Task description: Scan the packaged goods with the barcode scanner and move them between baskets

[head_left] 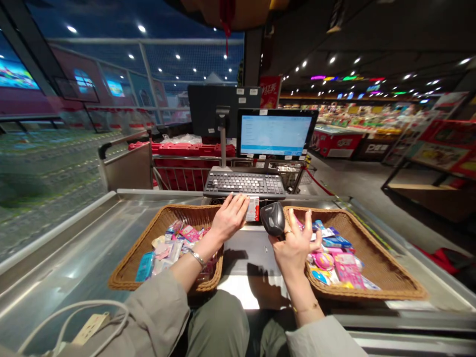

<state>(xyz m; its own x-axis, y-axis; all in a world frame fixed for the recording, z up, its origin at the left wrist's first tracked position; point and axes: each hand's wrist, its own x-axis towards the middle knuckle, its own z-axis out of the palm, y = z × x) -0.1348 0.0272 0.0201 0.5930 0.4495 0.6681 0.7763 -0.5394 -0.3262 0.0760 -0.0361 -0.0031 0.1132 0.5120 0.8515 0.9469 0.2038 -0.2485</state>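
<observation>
My left hand point(229, 216) is closed round a small red and white packet point(253, 208), held up between the two baskets just below the keyboard point(245, 184). Facing that packet, my right hand point(294, 243) grips a dark handheld barcode scanner point(272, 217), some fingers raised. The left wicker basket point(128, 270) holds several small colourful packets. The right wicker basket point(386, 270) holds several more, mostly pink and blue.
A lit checkout monitor point(275, 135) and a second dark screen point(208, 110) stand behind the keyboard. The steel counter point(74, 248) runs to both sides. Red shopping baskets point(186, 148) lie behind. A white cable and tag point(89, 325) lie at bottom left. Shop shelves fill the right.
</observation>
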